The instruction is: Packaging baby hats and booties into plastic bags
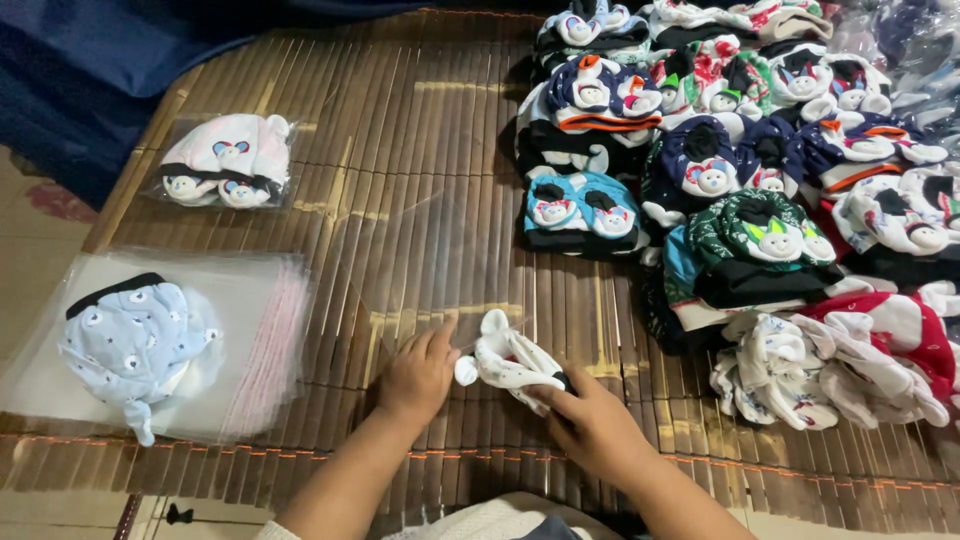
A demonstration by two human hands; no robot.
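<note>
A small white printed baby cap [508, 362], rolled into a bundle with one rounded ear poking up, sits low in the middle of a brown slatted bamboo mat [420, 150], clamped in the fingers of the right hand [590, 425], while the left hand [418, 375] rests beside it with its fingers closed on the lower edge of a clear plastic bag [425, 260] lying flat on the mat. The step in hand looks to be bagging the cap, and the next move would seem to call for the bag's mouth to be held open so the bundle can slide in. To the left, a pale blue cap [135, 345] lies on a stack of empty clear bags [255, 340], and a bagged white cap [228, 160] lies further up. A heap of colourful folded caps [740, 150] fills the right side, running out of frame. The bag's outline is faint against the slats, its opening hard to make out, and both forearms are cut off at the bottom edge.
</note>
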